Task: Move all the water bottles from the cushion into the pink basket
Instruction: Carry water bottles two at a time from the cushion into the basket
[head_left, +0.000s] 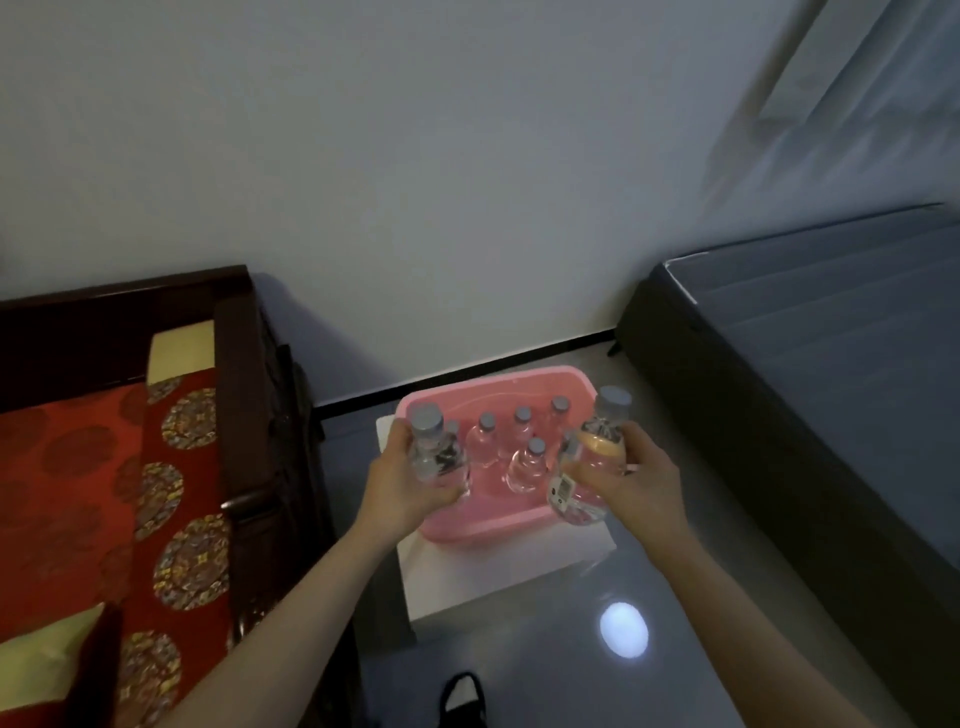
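Both hands hover at the basket (467, 530), each gripping a bottle. The left hand (402, 486) has its fingers curled round the left bottle (434, 452), held nearly upright over the basket's left side, grey cap up. A second cap shows just behind it; whether that one is in the hand or in the basket I cannot tell. The right hand (641, 480) wraps the right bottle (597, 441) round its middle. This one is tilted, with its cap up and to the right and its base over the basket's near right corner.

In the basket stand four bottles (527, 465) at least, upright and close together — clear, grey-capped. The basket sits on a white box (519, 566) on the glossy floor (701, 623), near the wall.

To the left lies the red patterned cushion (62, 467) on a dark wooden bench (239, 374); to the right — a dark bed (805, 374).
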